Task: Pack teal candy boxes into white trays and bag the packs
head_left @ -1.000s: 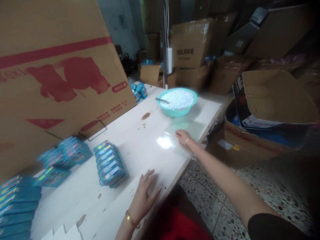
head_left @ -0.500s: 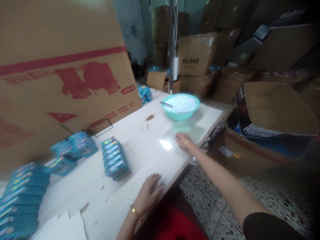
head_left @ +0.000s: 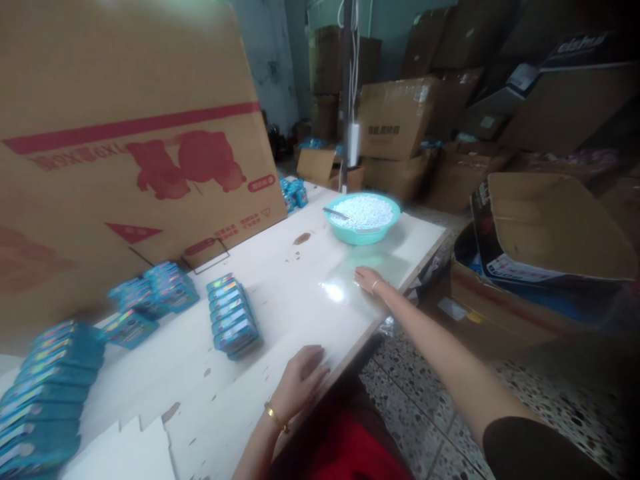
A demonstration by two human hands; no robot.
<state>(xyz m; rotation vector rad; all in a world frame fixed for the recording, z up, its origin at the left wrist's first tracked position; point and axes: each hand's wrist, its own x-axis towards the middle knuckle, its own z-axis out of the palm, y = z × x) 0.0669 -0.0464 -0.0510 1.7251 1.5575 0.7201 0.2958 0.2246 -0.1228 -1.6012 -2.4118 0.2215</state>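
My right hand [head_left: 369,279] lies flat, fingers stretched out, on a stack of clear plastic sheets [head_left: 373,268] near the far end of the white table [head_left: 280,287]. My left hand [head_left: 301,381] rests palm down at the table's near edge, fingers together and extended, holding nothing. A row of blue card packs [head_left: 231,318] lies just left of it. Beyond my right hand stands a teal bowl [head_left: 363,219] full of small white pellets with a scoop in it.
More blue packs [head_left: 153,293] and a stack [head_left: 45,393] lie at the left. A big cardboard box [head_left: 130,153] with red print leans along the table's back. Open cartons [head_left: 540,247] crowd the speckled floor at the right.
The view has tilted up and shifted slightly. My left hand has slid a little toward the table's edge; my right hand stays on the plastic sheets.
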